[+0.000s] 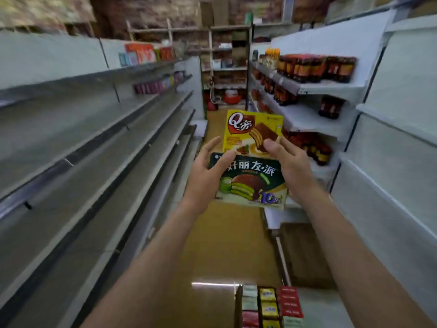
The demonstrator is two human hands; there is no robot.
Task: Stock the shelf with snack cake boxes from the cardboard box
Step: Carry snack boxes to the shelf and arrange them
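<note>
Empty shelves [99, 129]: bare grey metal tiers are seen along the left of the aisle, running away from the viewer; the coming placement is judged to turn leftward toward them.
Left hand [208, 171]: fingers are spread and loosely bent, with the palm laid against the left edge of the green box; no firm curl round it is shown.
Green snack cake box [253, 183]: flat printed card, held front up between both hands, its long axis lying across the aisle.
Yellow snack cake box [250, 129]: glossy card, seen just beyond the green one and overlapped by it.
Right hand [290, 166]: the thumb is pressed on the yellow box face, the fingers hidden behind.
Cardboard box [238, 301]: seen low down, near the body, packed with upright cartons.
</note>
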